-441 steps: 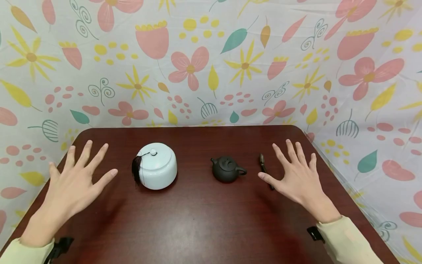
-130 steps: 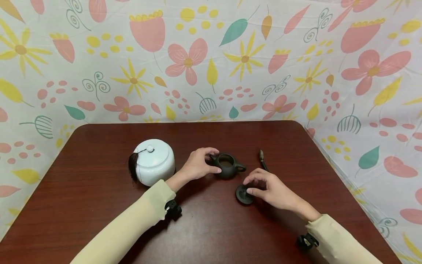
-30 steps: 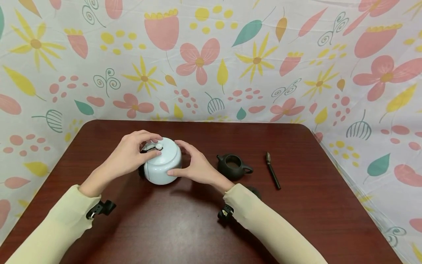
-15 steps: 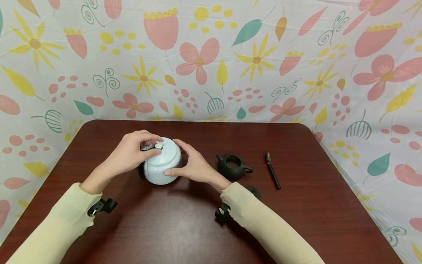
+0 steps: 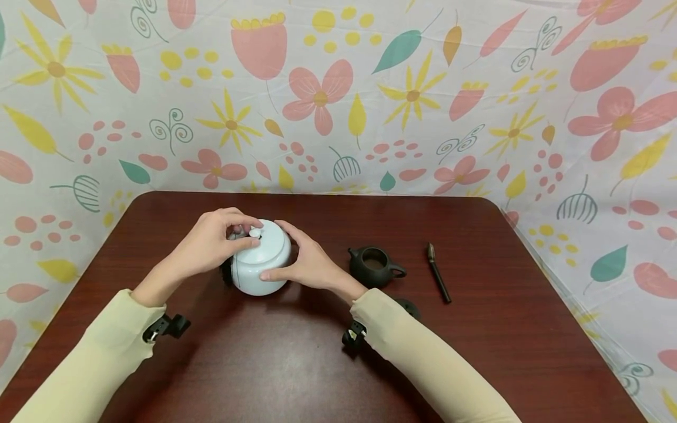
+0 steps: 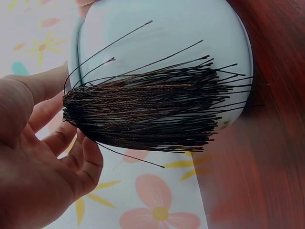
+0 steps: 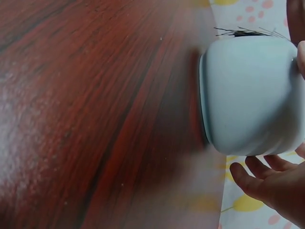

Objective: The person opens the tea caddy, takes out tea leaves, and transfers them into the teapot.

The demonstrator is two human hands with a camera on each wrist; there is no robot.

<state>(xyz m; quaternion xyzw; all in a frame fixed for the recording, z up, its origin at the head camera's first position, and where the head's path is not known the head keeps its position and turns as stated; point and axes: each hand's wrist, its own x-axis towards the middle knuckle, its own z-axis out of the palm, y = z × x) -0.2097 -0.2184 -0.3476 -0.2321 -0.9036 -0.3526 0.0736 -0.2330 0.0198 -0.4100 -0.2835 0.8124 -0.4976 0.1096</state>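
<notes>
A white lidded jar point(image 5: 254, 283) stands at the left of the table, its black tassel point(image 6: 143, 109) hanging down the left side. My left hand point(image 5: 208, 242) reaches over the top, thumb and fingers pinching the jar's lid point(image 5: 273, 242) on either side of its small knob point(image 5: 255, 233). The lid sits on the jar. On the right, my right hand point(image 5: 319, 265) holds the jar's body, thumb across the front and fingers round the far side. In the right wrist view, fingertips lie against the jar's wall point(image 7: 248, 95).
Right of the jar stands a small dark teapot point(image 5: 370, 270) without its lid. That teapot lid point(image 5: 409, 306) lies on the table, partly behind the right sleeve. Farther right is a slim dark stick point(image 5: 439, 275) with a bronze-coloured tip. Flowered cloth point(image 5: 317, 147) hangs behind the table point(image 5: 296, 370).
Earlier both hands were spread over the table; then they were at the teapot and its lid, now off. Since then both moved to the jar, and the right hand has slid slightly left around it.
</notes>
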